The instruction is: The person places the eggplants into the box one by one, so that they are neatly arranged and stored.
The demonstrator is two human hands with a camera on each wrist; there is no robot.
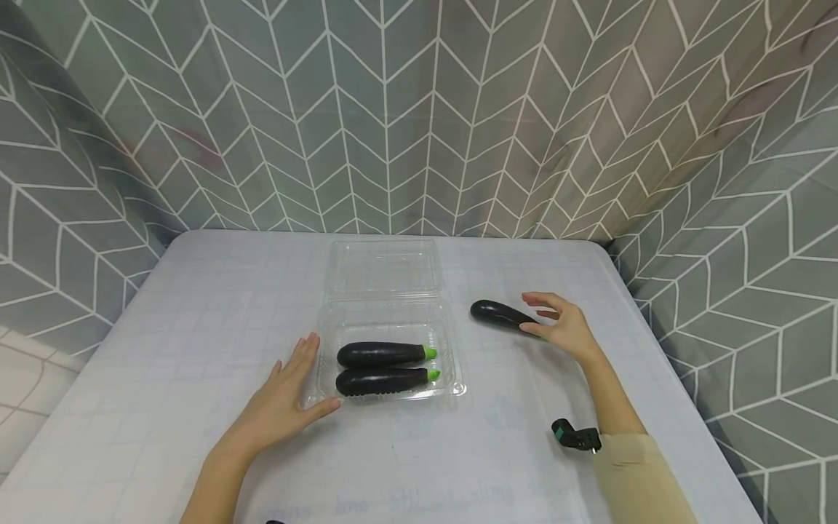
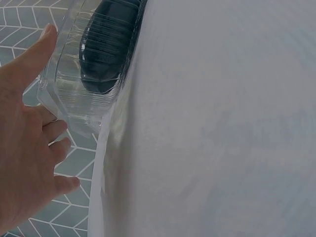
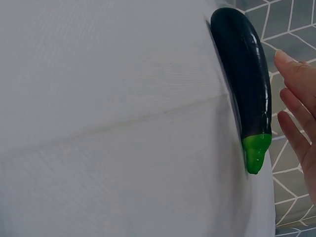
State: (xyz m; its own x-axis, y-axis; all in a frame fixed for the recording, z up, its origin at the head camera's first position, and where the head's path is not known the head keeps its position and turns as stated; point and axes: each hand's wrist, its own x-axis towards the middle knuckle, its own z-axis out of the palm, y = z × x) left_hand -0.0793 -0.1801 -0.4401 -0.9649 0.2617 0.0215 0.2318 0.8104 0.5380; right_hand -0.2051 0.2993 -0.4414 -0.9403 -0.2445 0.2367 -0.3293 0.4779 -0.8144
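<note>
Two dark eggplants (image 1: 380, 354) with green stem ends lie side by side in a clear plastic clamshell box (image 1: 452, 342), its lid (image 1: 382, 266) folded back behind it. My left hand (image 1: 281, 400) is spread at the box's left side, thumb near the front corner and fingertips at the left wall. In the left wrist view the thumb and fingers are beside the box wall. A third eggplant (image 3: 242, 74) rests on the table to the right of the box. My right hand (image 1: 559, 325) hovers over its stem end, thumb and fingers apart, and the right wrist view shows a gap between them and the eggplant.
A white cloth covers the table (image 1: 511, 451). Grey patterned curtains (image 1: 412, 131) stand behind it and at both sides. A small black device (image 1: 576, 435) sits at my right wrist, by the beige sleeve (image 1: 644, 480).
</note>
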